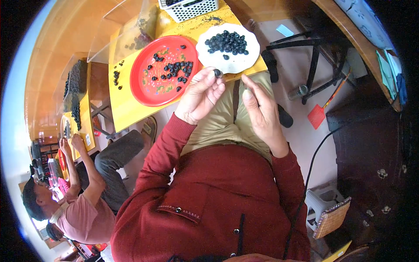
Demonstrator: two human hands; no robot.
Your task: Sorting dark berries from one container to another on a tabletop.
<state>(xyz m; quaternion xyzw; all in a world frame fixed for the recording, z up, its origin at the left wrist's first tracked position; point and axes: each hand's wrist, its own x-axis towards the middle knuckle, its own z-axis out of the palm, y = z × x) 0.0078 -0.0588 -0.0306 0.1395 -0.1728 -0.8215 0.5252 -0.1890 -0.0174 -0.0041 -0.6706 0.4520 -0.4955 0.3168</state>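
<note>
Round black bead (218, 73) pinched in left hand (200, 95), fingertips closed.
Right hand (265, 118): partly open, thumb and forefinger parted, holding nothing visible. From bead: scalloped white plate (242, 64), one o'clock; round red tray (140, 89), nine o'clock.

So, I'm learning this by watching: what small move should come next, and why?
Perhaps bring the right hand in to the dark ball: the left hand holds it pinched, while the right hand's fingertips are near but apart from it.
</note>
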